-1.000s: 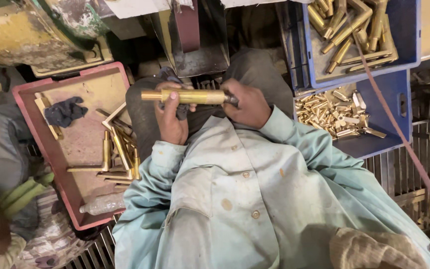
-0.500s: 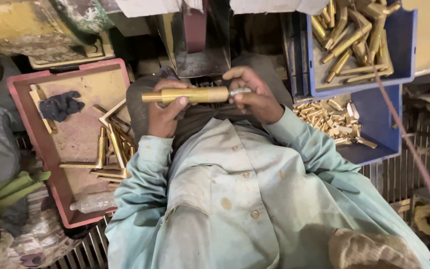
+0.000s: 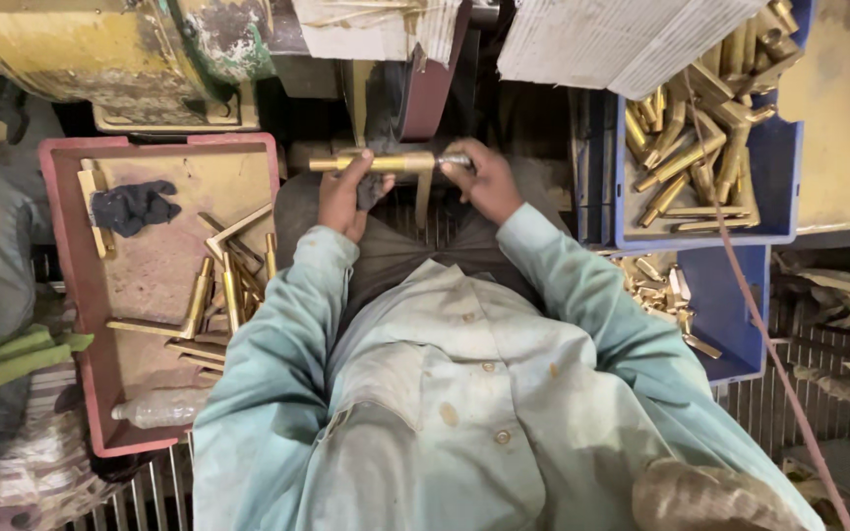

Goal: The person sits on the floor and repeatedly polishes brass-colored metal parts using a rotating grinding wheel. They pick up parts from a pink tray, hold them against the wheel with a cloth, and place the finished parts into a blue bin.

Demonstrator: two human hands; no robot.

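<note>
Head view shows my left hand (image 3: 344, 197) and right hand (image 3: 479, 182) both clenched on the brass rod (image 3: 386, 163), one per end, belt between them; it looks heavy, rigid, slick, so I'd grip firmly.

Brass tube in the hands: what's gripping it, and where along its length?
Both hands hold the brass tube level: the left hand around its left half, the right hand at its silvery right end, by the dark red wheel.
</note>
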